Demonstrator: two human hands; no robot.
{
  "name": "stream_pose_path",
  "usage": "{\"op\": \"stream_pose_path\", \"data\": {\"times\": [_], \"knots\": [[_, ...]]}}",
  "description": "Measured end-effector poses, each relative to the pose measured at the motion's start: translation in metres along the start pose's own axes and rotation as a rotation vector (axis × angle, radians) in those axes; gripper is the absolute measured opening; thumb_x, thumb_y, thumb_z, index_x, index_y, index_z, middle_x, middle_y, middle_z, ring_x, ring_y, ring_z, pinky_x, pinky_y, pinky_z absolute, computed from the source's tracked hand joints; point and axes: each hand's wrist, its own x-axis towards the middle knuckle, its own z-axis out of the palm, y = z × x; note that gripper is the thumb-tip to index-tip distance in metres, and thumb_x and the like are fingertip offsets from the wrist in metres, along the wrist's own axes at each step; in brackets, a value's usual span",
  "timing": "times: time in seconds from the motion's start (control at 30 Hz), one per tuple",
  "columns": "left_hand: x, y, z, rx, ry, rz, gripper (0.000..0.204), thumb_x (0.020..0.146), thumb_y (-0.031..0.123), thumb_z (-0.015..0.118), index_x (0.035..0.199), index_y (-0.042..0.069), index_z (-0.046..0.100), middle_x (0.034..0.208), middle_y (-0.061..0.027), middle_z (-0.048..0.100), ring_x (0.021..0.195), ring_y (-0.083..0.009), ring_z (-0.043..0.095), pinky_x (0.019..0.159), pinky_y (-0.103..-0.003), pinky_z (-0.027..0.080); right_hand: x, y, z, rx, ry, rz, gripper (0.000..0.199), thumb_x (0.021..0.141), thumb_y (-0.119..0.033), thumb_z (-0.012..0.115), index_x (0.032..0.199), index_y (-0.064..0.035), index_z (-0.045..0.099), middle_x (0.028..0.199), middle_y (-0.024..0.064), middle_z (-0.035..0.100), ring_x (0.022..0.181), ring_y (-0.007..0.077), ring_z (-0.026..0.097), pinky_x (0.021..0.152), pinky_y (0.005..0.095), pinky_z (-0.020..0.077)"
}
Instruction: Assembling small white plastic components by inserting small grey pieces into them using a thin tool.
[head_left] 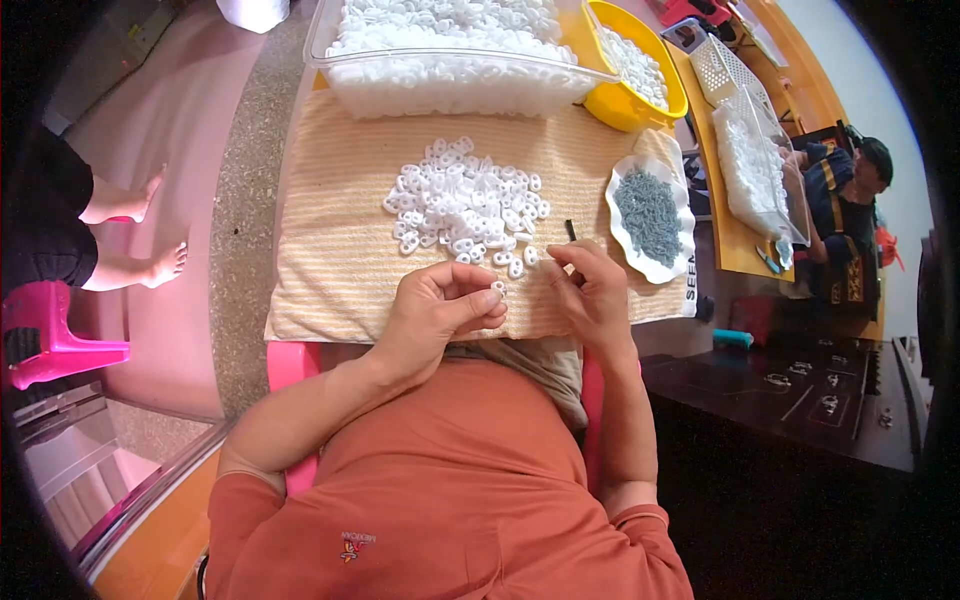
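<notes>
My left hand (440, 308) pinches a small white plastic piece with holes (498, 287) between thumb and fingertips, just in front of the pile. Close by on the right, my right hand (597, 300) has its thumb and forefinger drawn together; whatever sits between them is too small to make out. Beyond both hands lies a loose pile of similar white pieces (465, 195) on a striped cloth (335, 220). A short black stick (570, 230) rests just past my right fingers. To its right, a white scalloped dish (617, 225) holds many small grey pieces (650, 215).
A clear plastic bin (450, 85) full of white pieces stands at the far edge, beside a yellow basin (620, 110). On the right, a person (850, 190) sits at another table with a clear container (750, 170). A pink stool (60, 330) and someone's bare feet are at left.
</notes>
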Motion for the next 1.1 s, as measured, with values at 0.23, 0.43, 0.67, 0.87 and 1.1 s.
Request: {"op": "stream_pose_path", "data": {"times": [0.23, 0.43, 0.67, 0.87, 1.1], "knots": [[0.001, 0.001, -0.001, -0.001, 0.018, -0.002, 0.015, 0.086, 0.004, 0.066, 0.1, 0.002, 0.061, 0.087, -0.0069, 0.067, 0.079, -0.0137, 0.067, 0.074, -0.028, 0.058, 0.003, -0.001, 0.012, -0.158, -0.035, -0.062, 0.018, 0.081, -0.008, 0.07, 0.097, -0.0016, 0.067, 0.082, 0.0116, 0.061, 0.065, 0.0216, 0.06, 0.058, 0.0305, 0.0467], [0.0, 0.003, 0.0, -0.001, 0.025, -0.001, 0.015, 0.086, 0.004, 0.066, 0.101, 0.002, 0.061, 0.087, -0.007, 0.067, 0.079, -0.0138, 0.067, 0.074, -0.027, 0.058, 0.001, -0.002, 0.012, -0.054, -0.006, -0.056, 0.018, 0.08, -0.009, 0.071, 0.096, -0.002, 0.067, 0.08, 0.0105, 0.061, 0.063, 0.0214, 0.06, 0.056, 0.0309, 0.0467], [0.002, 0.003, -0.002, -0.019, 0.033, 0.014, 0.015, 0.086, 0.004, 0.066, 0.101, 0.002, 0.061, 0.087, -0.0064, 0.067, 0.079, -0.0135, 0.067, 0.074, -0.027, 0.058, -0.001, -0.012, 0.021, -0.184, -0.044, -0.102, 0.019, 0.078, -0.009, 0.071, 0.096, -0.0045, 0.067, 0.079, 0.0106, 0.058, 0.066, 0.0267, 0.059, 0.059, 0.0355, 0.0463], [0.0, 0.004, -0.002, -0.019, 0.035, 0.015, 0.014, 0.087, 0.004, 0.065, 0.1, 0.002, 0.061, 0.087, -0.006, 0.066, 0.078, -0.0126, 0.066, 0.074, -0.027, 0.058, 0.0, -0.021, 0.02, -0.199, -0.069, -0.099, 0.02, 0.076, -0.009, 0.071, 0.094, -0.0041, 0.064, 0.083, 0.0106, 0.057, 0.071, 0.0287, 0.06, 0.06, 0.037, 0.0459], [0.001, 0.005, -0.002, -0.014, 0.042, 0.024, 0.013, 0.087, 0.004, 0.065, 0.099, 0.002, 0.061, 0.087, -0.0054, 0.066, 0.077, -0.0113, 0.065, 0.073, -0.025, 0.057, -0.004, -0.018, 0.026, -0.252, -0.006, -0.199, 0.019, 0.075, -0.006, 0.07, 0.092, -0.0066, 0.063, 0.088, 0.0103, 0.06, 0.071, 0.0286, 0.062, 0.06, 0.0372, 0.0486]]}}
